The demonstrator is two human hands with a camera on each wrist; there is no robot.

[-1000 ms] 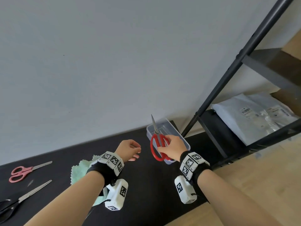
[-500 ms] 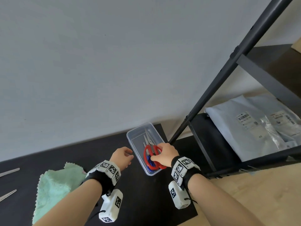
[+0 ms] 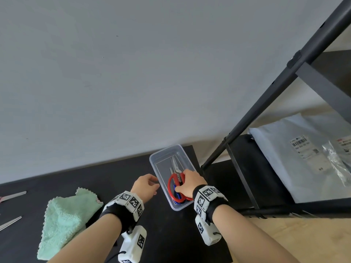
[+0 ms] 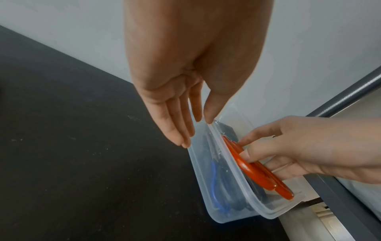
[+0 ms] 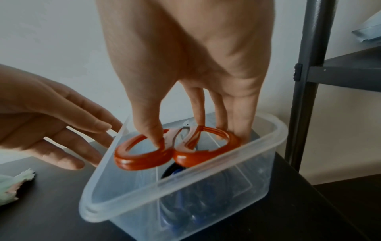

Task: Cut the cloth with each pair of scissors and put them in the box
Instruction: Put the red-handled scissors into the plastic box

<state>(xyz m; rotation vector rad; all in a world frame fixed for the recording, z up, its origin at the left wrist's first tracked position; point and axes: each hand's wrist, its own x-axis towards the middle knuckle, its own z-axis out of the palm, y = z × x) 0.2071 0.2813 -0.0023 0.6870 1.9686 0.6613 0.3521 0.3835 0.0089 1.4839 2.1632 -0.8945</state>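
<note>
A clear plastic box [image 3: 156, 164] stands on the black table by the wall. My right hand [image 3: 182, 184] reaches into it and pinches the handles of the red scissors [image 3: 171, 184], thumb on one loop and fingers at the other [image 5: 144, 156]. Their blades point toward the box's far end. Beneath them lie blue-handled scissors [image 3: 176, 196]. My left hand [image 3: 154, 184] is open, its straight fingertips [image 4: 208, 119] touching the box's left rim [image 4: 233, 184]. The mint-green cloth [image 3: 64, 215] lies crumpled on the table to the left.
Blades of two more scissors [image 3: 13, 196] [image 3: 10, 223] poke in at the left edge. A black metal shelf [image 3: 266, 103] stands right of the table, a grey mailer bag [image 3: 303, 158] on its lower board. The table's right edge is close to the box.
My right hand brought the red scissors down from above the box into it. My left hand moved to the box's left rim. The head view swung right.
</note>
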